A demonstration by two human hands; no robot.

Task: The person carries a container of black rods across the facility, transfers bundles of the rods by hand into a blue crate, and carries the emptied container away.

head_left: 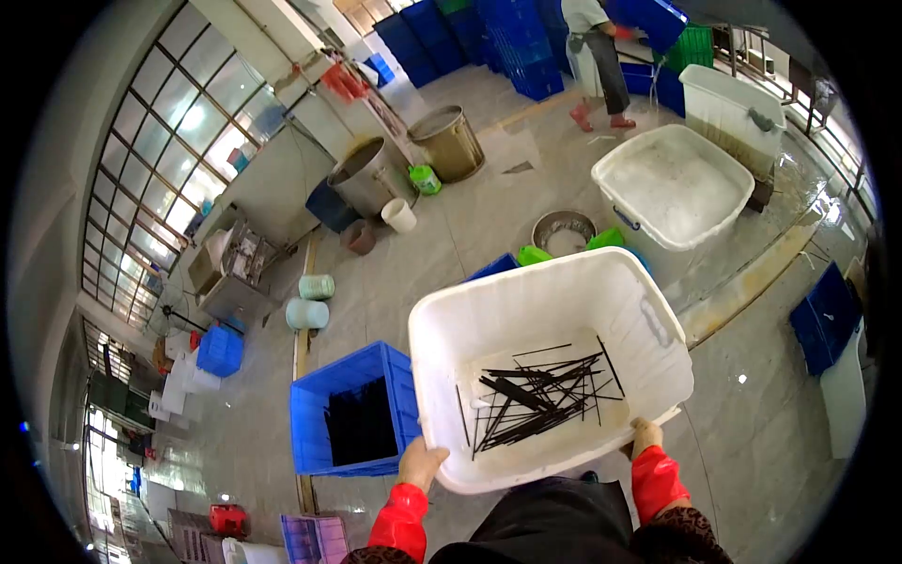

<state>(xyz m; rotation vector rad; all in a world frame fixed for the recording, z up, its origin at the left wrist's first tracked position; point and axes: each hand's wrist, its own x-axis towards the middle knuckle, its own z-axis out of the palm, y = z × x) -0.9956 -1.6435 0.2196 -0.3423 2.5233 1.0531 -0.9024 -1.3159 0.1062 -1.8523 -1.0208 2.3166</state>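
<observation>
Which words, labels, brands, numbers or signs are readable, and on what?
None readable.
White rectangular plastic tub: no lettering visible.
Green plastic jug by round metal drum: pale label-like patch, too small and blurred.
Blue plastic container at far right: small pale mark, too small.

A wet-floor processing workshop: stacked blue plastic crates [519, 42] at twelve o'clock, large metal drums [448, 143] at eleven, a water-filled white tub [673, 183] at one, gridded factory windows [169, 141] at ten.
</observation>
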